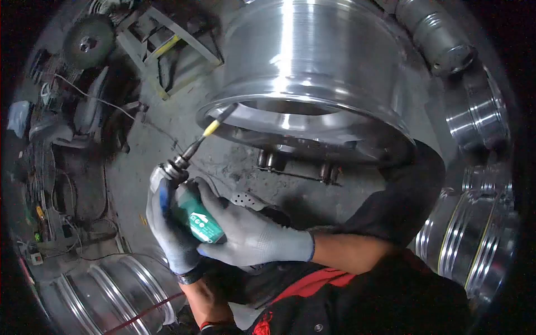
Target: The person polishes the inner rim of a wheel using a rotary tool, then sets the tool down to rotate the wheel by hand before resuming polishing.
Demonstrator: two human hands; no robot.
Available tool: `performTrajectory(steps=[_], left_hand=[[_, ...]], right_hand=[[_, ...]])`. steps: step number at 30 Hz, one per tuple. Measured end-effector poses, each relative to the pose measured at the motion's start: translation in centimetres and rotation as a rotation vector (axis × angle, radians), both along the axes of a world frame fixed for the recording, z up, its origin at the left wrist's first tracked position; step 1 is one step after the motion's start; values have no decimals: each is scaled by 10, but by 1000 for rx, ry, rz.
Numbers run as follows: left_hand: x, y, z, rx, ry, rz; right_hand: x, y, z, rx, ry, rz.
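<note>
Both my hands, in pale grey work gloves, hold a green-bodied handheld grinder (196, 215). My left hand (168, 226) wraps the near-left side, fingers up by its metal head. From the right, my right hand (245, 231) grips the green body. A slim shaft with a yellow band (211, 128) and a dark tip (226, 114) points up and right from the head. This tip overlaps the lower left lip of a large shiny metal wheel rim (318, 50), whose open end faces me. The palms hide part of the grinder's body.
Beneath the wheel rim is a low roller stand (298, 172). More metal rims lie at lower left (111, 293) and along the right (466, 237). A metal frame (167, 50) stands at upper left, near a round disc (89, 42). Cables and tools clutter the left side.
</note>
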State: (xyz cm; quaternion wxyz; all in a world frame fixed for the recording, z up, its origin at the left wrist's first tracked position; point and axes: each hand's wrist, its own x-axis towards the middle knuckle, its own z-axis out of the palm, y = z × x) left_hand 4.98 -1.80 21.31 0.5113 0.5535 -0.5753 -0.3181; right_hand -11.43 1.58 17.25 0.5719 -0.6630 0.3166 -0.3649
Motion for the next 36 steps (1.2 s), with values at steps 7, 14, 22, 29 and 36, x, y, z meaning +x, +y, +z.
performTrajectory(steps=[7,14,22,29,36], left_hand=[[-1,1,-6,29,37,4],[3,-1,6,16,-7,16],[3,0,1,117,-13,-23],[15,-6,-9,14,78,58],[9,-1,-11,141,267,-24]], right_hand=[[1,5,-4,-40,32,-77],[8,0,-2,-112,4,-99],[5,4,3,78,72,-25],[11,-3,8,-29,134,-40],[16,10,-16,-125,63,-125]])
